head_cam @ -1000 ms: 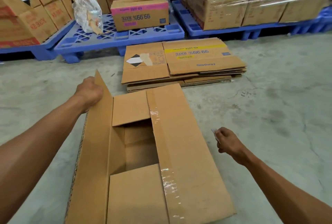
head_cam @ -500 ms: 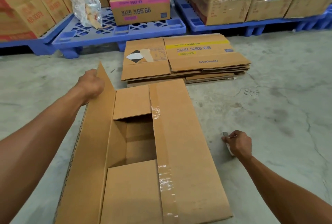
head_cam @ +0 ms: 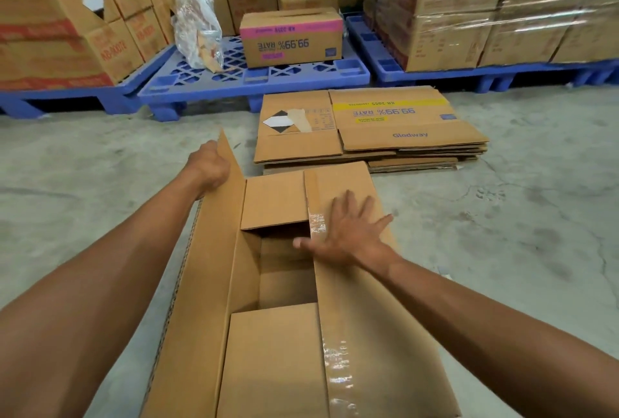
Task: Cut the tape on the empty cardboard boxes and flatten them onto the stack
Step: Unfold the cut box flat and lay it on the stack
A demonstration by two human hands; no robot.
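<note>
An open cardboard box (head_cam: 274, 367) lies on the concrete floor right in front of me, its long left flap standing up. My left hand (head_cam: 209, 168) grips that raised flap near its far corner. My right hand (head_cam: 348, 233) lies flat with fingers spread on the long right flap, thumb at the flap's inner edge over the opening. A strip of clear tape (head_cam: 335, 370) runs along that edge. Two short end flaps lie folded inward. Just beyond the box is the stack of flattened boxes (head_cam: 368, 129). No cutter shows.
Blue plastic pallets (head_cam: 254, 82) line the back. One carries a pink-labelled box (head_cam: 291, 39) and a crumpled plastic bag (head_cam: 197, 25). Shrink-wrapped cartons (head_cam: 485, 9) stand at the back right, and stacked cartons (head_cam: 67, 15) at the back left. Bare concrete floor (head_cam: 519, 250) lies right of the box.
My right hand has moved from the floor beside the box onto its right flap and spread open; the small object it held is out of sight. My left hand stays on the raised flap.
</note>
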